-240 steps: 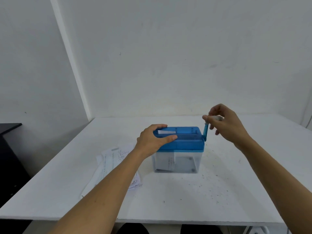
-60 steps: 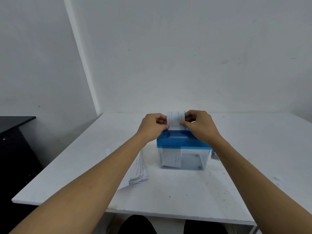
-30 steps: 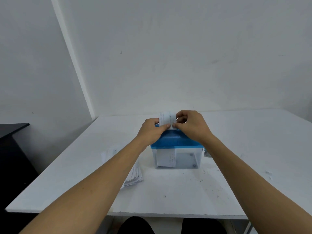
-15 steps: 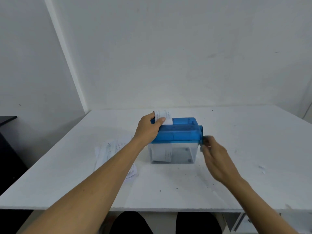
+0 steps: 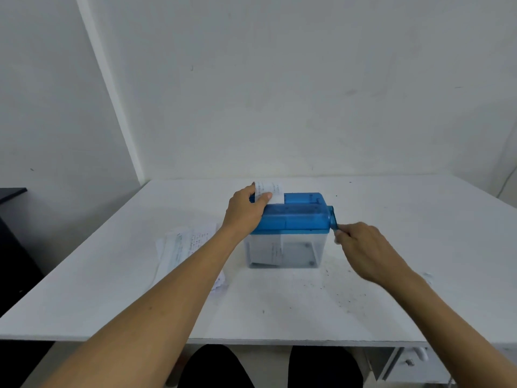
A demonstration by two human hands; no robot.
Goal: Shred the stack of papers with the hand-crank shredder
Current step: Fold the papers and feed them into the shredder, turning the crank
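While a person faces a white table [image 5: 419, 219], a shredder [image 5: 293, 219] with a blue top and a clear bin stands at its middle, long axis running left to right. A stack [image 5: 184, 247] of printed papers lies flat on the table just left of the shredder, partly under the left forearm. The left hand [image 5: 243, 211] rests on the shredder's left end, thumb and fingers pinching a sheet [image 5: 272, 191] that stands upright in the top slot. The right hand [image 5: 361, 245] is at the shredder's right end, low down, fingers curled round the handle of the crank [image 5: 332, 218]; the handle is mostly hidden in that grip. The crank arm points down from its hub, so the turn would likely start by swinging it upward.
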